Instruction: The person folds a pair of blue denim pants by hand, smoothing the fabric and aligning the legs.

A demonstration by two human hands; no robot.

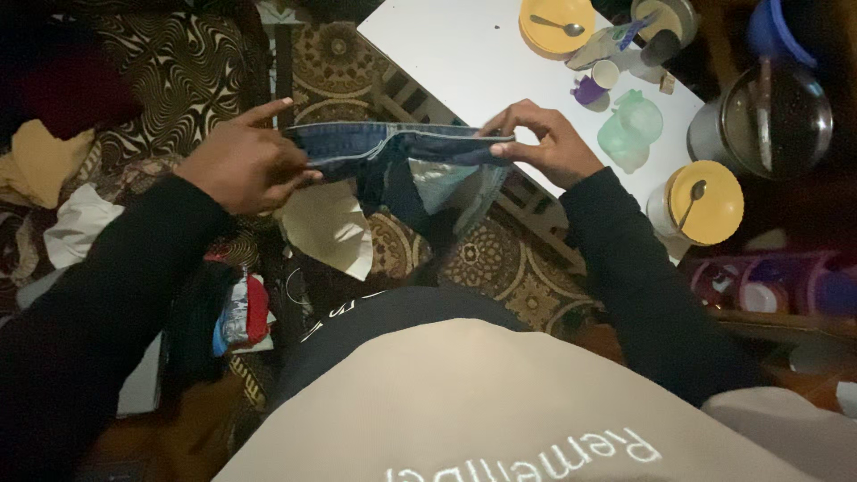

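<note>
I hold a pair of blue denim jeans by the waistband, stretched flat between both hands in front of my chest. My left hand pinches the left end of the waistband, index finger pointing out. My right hand grips the right end with thumb and fingers. White pocket linings hang below the band, turned outward, and the legs drop out of sight behind my torso.
A white table stands at the upper right with yellow bowls and spoons, a green lidded jar, cups and a metal pot. Patterned carpet lies below. Loose clothes pile up at the left.
</note>
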